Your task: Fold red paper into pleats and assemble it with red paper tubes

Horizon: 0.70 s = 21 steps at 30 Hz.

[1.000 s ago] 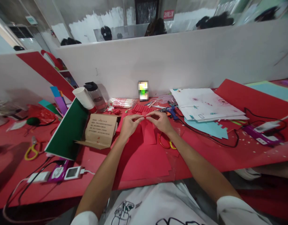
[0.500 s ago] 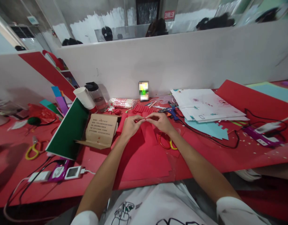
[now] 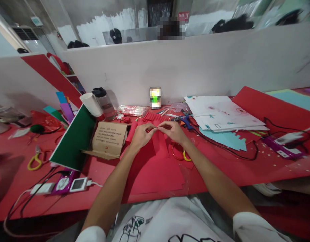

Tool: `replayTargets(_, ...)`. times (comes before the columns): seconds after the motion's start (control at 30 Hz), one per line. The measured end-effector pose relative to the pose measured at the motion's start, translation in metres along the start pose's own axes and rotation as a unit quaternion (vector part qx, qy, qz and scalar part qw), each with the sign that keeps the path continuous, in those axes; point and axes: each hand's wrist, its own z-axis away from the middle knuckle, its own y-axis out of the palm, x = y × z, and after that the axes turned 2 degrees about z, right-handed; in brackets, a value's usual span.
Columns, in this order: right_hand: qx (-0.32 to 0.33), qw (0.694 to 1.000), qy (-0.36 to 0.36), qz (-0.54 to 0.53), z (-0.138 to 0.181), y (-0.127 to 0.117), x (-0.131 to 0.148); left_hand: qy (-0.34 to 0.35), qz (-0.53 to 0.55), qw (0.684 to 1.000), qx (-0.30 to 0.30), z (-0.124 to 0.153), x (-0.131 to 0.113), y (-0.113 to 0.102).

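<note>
My left hand [image 3: 144,135] and my right hand [image 3: 173,131] meet fingertip to fingertip above the red table. Both are pinched closed on the edge of a piece of red paper [image 3: 161,145], which hangs below the fingers; the exact grip is too small to make out. Beneath lies a large red sheet [image 3: 155,178]. Just beyond the fingertips is a pleated red paper piece [image 3: 155,117]. Scissors with red and yellow handles [image 3: 187,155] lie by my right wrist, their blades hidden.
An open cardboard box [image 3: 108,139] and a green board [image 3: 74,141] stand left, near a water bottle [image 3: 104,102]. A lit phone [image 3: 155,98] leans on the white partition [image 3: 180,64]. Blue-handled pliers [image 3: 187,121], a black cable [image 3: 227,153] and white printed sheets [image 3: 222,112] lie right.
Both hands stay almost in place, fingertips still together over the red paper. The view has shifted very slightly; nothing on the table has visibly moved.
</note>
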Motion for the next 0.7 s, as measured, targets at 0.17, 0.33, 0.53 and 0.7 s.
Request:
replayTargets(0.17,0.020,1.000,-0.006,0.012,0.001,0.002,0.001,-0.012,0.034,0.999,0.019,0.000,-0.004,0.000)
replayTargets(0.33,-0.015,1.000,0.004,0.001,-0.001,0.000,0.000,-0.040,0.091,0.995,-0.002,-0.003,0.005,-0.001)
replayTargets(0.53,-0.021,0.998,0.023,-0.049,-0.002,-0.001,-0.003,-0.043,0.080,0.995,-0.030,-0.004,0.011,-0.002)
replayTargets(0.7,-0.019,0.999,0.007,-0.034,-0.001,-0.002,-0.002,-0.036,0.087,0.995,-0.025,-0.004,0.008,-0.003)
